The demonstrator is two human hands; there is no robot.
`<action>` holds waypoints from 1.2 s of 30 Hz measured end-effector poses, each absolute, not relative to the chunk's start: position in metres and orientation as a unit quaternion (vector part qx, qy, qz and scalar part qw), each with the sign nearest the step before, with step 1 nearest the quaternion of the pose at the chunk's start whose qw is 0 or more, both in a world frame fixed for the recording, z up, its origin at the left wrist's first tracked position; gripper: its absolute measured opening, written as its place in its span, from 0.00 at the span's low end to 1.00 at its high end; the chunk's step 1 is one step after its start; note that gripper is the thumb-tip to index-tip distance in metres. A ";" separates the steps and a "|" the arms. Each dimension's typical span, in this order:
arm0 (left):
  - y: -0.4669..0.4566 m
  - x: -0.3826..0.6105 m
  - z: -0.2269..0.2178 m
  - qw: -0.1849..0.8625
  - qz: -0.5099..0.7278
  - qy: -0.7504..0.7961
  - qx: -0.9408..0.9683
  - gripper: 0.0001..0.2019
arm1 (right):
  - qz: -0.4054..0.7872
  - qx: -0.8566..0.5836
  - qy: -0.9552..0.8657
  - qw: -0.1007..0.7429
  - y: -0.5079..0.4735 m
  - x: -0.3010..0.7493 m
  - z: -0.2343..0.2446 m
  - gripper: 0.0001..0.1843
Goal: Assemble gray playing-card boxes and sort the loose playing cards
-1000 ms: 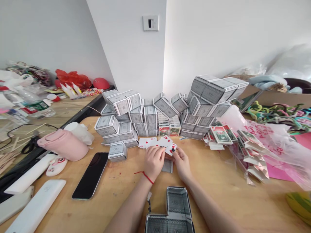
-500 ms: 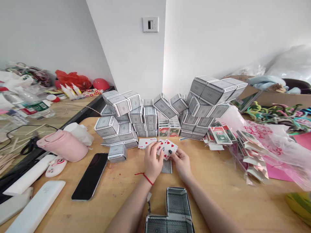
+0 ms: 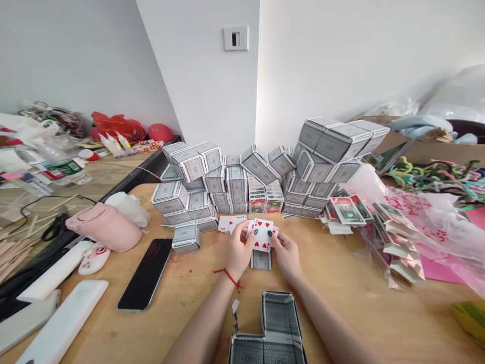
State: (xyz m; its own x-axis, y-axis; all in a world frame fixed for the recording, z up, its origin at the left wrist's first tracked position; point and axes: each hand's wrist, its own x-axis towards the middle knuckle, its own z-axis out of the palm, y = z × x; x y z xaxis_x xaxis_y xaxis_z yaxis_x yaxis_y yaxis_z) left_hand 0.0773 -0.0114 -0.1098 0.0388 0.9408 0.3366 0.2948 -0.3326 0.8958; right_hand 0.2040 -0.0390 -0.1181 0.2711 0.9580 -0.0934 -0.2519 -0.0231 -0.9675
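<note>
My left hand (image 3: 238, 253) and my right hand (image 3: 287, 253) are raised just above the wooden table (image 3: 359, 303), and both pinch a small fan of red-suited playing cards (image 3: 262, 235) held face up between them. Under my hands a face-down stack of cards (image 3: 261, 260) lies on the table. A few face-up cards (image 3: 228, 223) lie on the table just beyond my left hand. An opened grey patterned card box (image 3: 273, 328) sits close to me between my forearms. A red string circles my left wrist.
A wall of grey card boxes (image 3: 265, 177) is piled at the back. One single box (image 3: 185, 237) stands left of my hands. A black phone (image 3: 145, 273), a pink pouch (image 3: 103, 226) and white cases (image 3: 60, 323) lie at the left. Loose packs and pink plastic bags (image 3: 417, 217) crowd the right.
Both hands gathered the spread cards off the table and lifted them slightly toward me into a tighter fan. The stack beneath them has become more visible.
</note>
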 end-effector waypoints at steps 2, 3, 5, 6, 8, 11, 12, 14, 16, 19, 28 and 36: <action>-0.011 0.078 -0.110 0.352 0.506 0.478 0.626 0.14 | 0.492 -0.514 -0.350 0.609 -0.039 0.204 -0.118 0.20; -0.010 0.078 -0.110 0.369 0.510 0.477 0.614 0.14 | 0.490 -0.513 -0.354 0.610 -0.039 0.204 -0.118 0.20; -0.008 0.078 -0.110 0.414 0.514 0.474 0.583 0.12 | 0.485 -0.511 -0.362 0.611 -0.039 0.204 -0.118 0.19; -0.007 0.078 -0.110 0.441 0.511 0.473 0.567 0.11 | 0.483 -0.511 -0.364 0.610 -0.039 0.205 -0.117 0.19; -0.005 0.077 -0.111 0.492 0.493 0.469 0.543 0.10 | 0.480 -0.513 -0.367 0.610 -0.039 0.205 -0.117 0.18; -0.001 0.075 -0.109 0.537 0.458 0.458 0.540 0.11 | 0.476 -0.516 -0.366 0.611 -0.039 0.206 -0.115 0.19; -0.001 0.074 -0.108 0.541 0.451 0.455 0.544 0.12 | 0.477 -0.515 -0.366 0.611 -0.039 0.206 -0.115 0.19; 0.000 0.073 -0.106 0.539 0.445 0.455 0.552 0.13 | 0.482 -0.513 -0.364 0.610 -0.039 0.206 -0.114 0.20; 0.000 0.073 -0.105 0.535 0.441 0.460 0.554 0.14 | 0.490 -0.508 -0.361 0.609 -0.039 0.206 -0.114 0.20; 0.000 0.072 -0.104 0.524 0.438 0.471 0.559 0.14 | 0.500 -0.498 -0.358 0.611 -0.039 0.205 -0.114 0.19; 0.000 0.071 -0.109 0.506 0.435 0.475 0.574 0.14 | 0.513 -0.492 -0.356 0.607 -0.039 0.206 -0.112 0.17; 0.000 0.070 -0.109 0.524 0.418 0.471 0.573 0.14 | 0.535 -0.483 -0.339 0.605 -0.037 0.206 -0.116 0.18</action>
